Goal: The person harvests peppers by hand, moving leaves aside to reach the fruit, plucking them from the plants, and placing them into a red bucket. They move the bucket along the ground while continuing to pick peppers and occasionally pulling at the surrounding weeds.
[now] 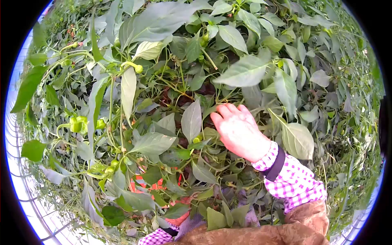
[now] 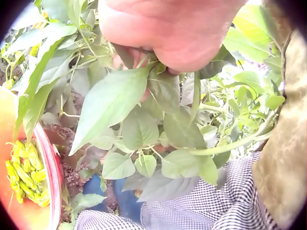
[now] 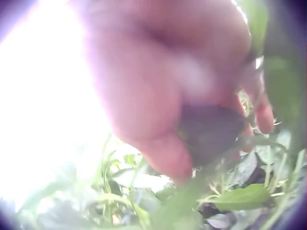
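Observation:
My right hand (image 1: 243, 132) reaches palm down into the foliage of a pepper plant (image 1: 153, 143) in the head view. In the right wrist view the thumb and fingers of the right hand (image 3: 144, 96) are blurred and stand apart, with a dark leaf (image 3: 208, 129) between them. Low in the head view, my left hand (image 1: 179, 208) is mostly covered by leaves. Seen from the left wrist, the left hand (image 2: 172, 33) is among leaves (image 2: 115, 105), its fingertips behind them; I cannot tell what it holds. Green peppers (image 1: 77, 124) hang left of the right hand.
An orange-red bucket (image 2: 50, 182) holds several yellow-green peppers (image 2: 29, 172) at the left wrist view's left edge. A checked cloth (image 2: 192, 206) covers the person's legs, close to the branches. Dense leaves surround both hands, and pale netting (image 1: 24, 179) curves along the far left.

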Available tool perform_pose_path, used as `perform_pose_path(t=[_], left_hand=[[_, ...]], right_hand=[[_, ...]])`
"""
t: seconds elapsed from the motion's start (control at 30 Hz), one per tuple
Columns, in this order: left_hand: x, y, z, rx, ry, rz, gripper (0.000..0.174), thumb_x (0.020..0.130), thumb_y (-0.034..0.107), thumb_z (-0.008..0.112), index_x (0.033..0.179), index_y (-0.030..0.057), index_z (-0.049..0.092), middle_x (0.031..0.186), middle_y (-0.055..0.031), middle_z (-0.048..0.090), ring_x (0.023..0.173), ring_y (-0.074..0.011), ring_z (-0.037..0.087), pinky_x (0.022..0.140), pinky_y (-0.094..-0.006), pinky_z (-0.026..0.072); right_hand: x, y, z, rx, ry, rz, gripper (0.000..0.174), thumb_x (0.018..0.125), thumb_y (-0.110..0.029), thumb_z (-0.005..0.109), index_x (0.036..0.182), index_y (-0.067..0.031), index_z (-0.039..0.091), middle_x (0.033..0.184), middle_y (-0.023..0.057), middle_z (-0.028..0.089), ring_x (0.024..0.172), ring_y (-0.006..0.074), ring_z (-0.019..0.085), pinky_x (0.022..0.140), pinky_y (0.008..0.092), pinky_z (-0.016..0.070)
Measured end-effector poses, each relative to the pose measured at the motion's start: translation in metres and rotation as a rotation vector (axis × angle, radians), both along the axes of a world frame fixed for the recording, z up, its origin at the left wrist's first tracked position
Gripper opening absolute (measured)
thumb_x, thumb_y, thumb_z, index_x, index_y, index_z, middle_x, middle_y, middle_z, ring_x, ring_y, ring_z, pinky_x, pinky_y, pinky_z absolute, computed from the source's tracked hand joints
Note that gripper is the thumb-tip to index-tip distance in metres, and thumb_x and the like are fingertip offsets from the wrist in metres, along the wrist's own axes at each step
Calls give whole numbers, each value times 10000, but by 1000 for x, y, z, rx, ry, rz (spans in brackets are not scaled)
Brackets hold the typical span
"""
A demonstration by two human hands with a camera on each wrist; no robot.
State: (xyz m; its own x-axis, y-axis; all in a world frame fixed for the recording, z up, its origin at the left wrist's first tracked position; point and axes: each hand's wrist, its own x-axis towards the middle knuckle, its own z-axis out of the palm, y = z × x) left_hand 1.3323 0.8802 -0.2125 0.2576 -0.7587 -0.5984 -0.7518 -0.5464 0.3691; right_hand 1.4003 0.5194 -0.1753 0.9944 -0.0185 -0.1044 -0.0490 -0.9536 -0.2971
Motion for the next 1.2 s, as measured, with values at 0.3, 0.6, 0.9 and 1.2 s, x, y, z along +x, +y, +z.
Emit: perform_pose_path(t=[0.3,0.6,0.9,1.2], left_hand=[[-4,4,5,-24,-14,23,314,874,186,490,1122,22,594,1068,-149,624,996,-267,610,872,-359,480],[-2,13,22,-101,-51,37,313,873,180,493,1119,17,599,1067,-149,624,998,-263,611,871,-352,483],[124,-5,164,-577,-705,201,336,736,33,617,1071,25,641,1128,-141,609,1133,-334,536,957,-450,448],[194,-18,143,-173,-677,381,377,873,205,566,1202,20,549,1092,-159,617,1051,-289,572,1009,-446,349]], right_hand=[[154,175,-37,1588,-95,-52,782,900,-431,534,1434,19,183,1404,254,361,1289,358,385,1061,440,310],[132,268,4,1045,104,171,603,910,-472,454,1349,-62,400,1475,219,260,1250,345,408,986,589,261],[120,273,-1,937,39,231,586,882,-473,499,1313,-78,455,1426,239,334,1231,346,423,940,521,332],[133,160,22,958,156,465,507,798,-324,646,1202,-26,571,1305,189,495,1242,353,434,1011,462,362]])
